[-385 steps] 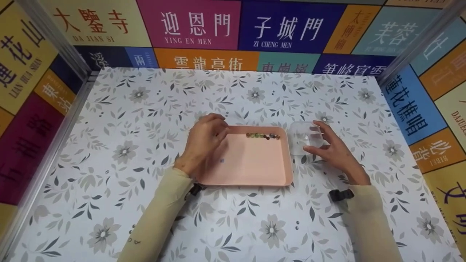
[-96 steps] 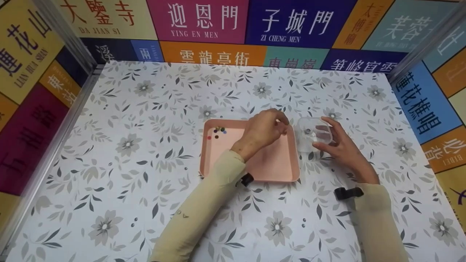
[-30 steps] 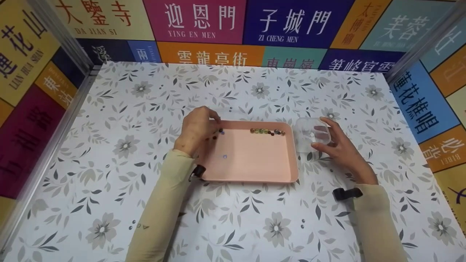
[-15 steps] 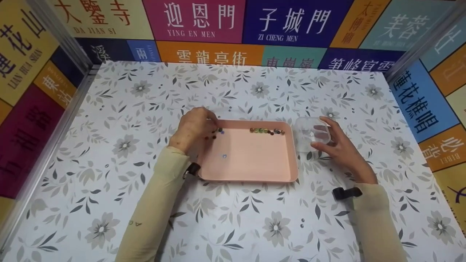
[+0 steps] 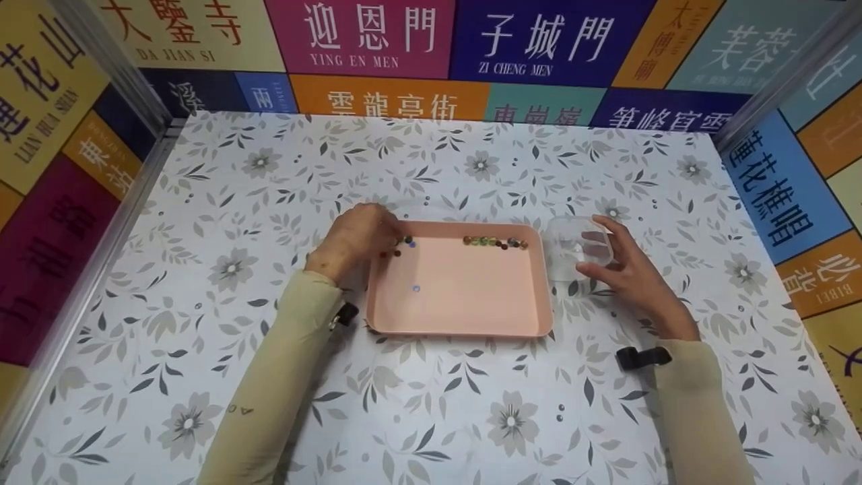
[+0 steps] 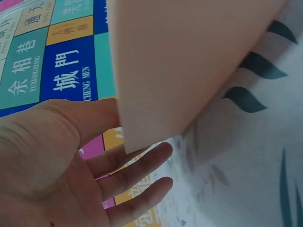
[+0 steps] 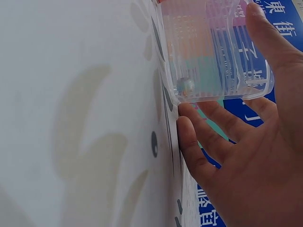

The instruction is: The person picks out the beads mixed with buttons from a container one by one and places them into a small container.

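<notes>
A pink tray [image 5: 471,289] lies on the table. My left hand [image 5: 353,242] reaches over its far left corner. In the left wrist view, the tray's side [image 6: 189,61] hides that thumb's tip and index finger, so any grip is hidden. Several small dark and coloured beads [image 5: 409,240] sit beside the fingers. A row of beads [image 5: 481,242] lines the far right wall, and one pale blue bead [image 5: 416,289] lies apart. My right hand [image 5: 636,289] holds a clear plastic box [image 5: 564,236] between thumb and fingers, right of the tray. A shiny bead [image 7: 185,86] shows in the box.
White floral paper [image 5: 431,404] covers the table. Coloured panels with lettering [image 5: 377,40] rise behind and at both sides. Black wrist cameras [image 5: 643,358] are strapped to both sleeves.
Over the last second, my left hand shifts slightly left and lower at the tray's corner. About three seconds ago it was over the tray's right side. The right hand keeps holding the box.
</notes>
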